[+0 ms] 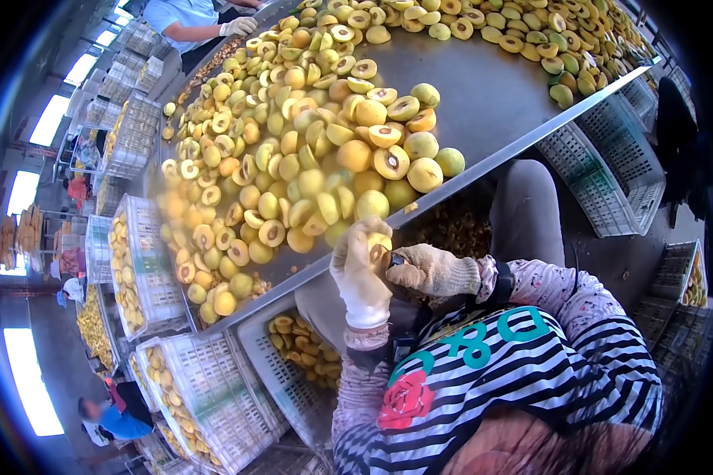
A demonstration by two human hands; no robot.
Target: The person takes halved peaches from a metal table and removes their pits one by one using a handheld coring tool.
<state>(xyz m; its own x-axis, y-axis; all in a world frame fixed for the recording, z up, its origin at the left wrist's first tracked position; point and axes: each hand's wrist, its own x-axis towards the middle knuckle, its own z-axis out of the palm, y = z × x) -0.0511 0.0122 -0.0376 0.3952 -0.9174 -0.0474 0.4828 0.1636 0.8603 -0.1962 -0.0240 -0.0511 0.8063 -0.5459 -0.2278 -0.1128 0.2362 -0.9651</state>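
Bench [467,87] ahead is heaped with fruit [293,142], crates [222,388] leftward; a half [379,245] is clasped in left grip [359,273], a tool [395,259] in right grip [429,270].

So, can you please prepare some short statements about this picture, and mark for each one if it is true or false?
1. The left hand holds a piece of fruit. True.
2. Both hands are bare. False: each wears a pale glove.
3. The table bears many cut fruit halves. True.
4. Nobody else is present. False: a person in a blue top is across the table.
5. The right hand holds a small dark object. True.
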